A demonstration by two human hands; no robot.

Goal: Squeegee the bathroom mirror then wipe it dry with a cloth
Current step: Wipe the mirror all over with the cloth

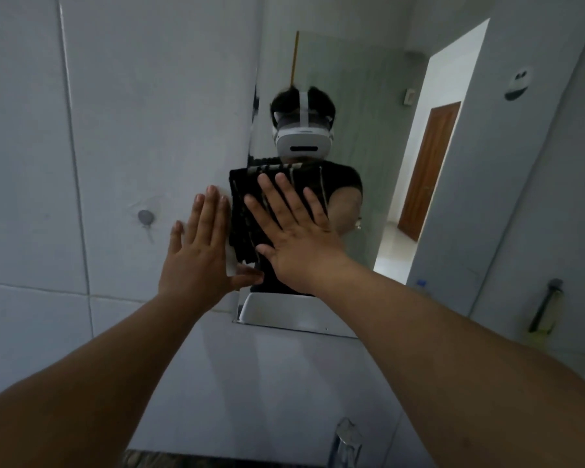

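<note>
Head: flat palm (294,238) on ribbed (dark) cloth (247,211)

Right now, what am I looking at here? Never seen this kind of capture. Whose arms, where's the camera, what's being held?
There is no robot. This is a single wide-angle view from a camera worn on a person's head, and the headset shows reflected in the bathroom mirror. The two bare arms belong to that person. The right hand is spread flat, pressing a dark striped cloth against the glass. The left hand lies flat on the tiled wall at the mirror's left edge, with its thumb reaching onto the glass. Neither hand grips anything; the fingers are straight. At the bottom a metal tap peeks in. On the right wall hangs what may be the squeegee, too small to confirm.
</note>
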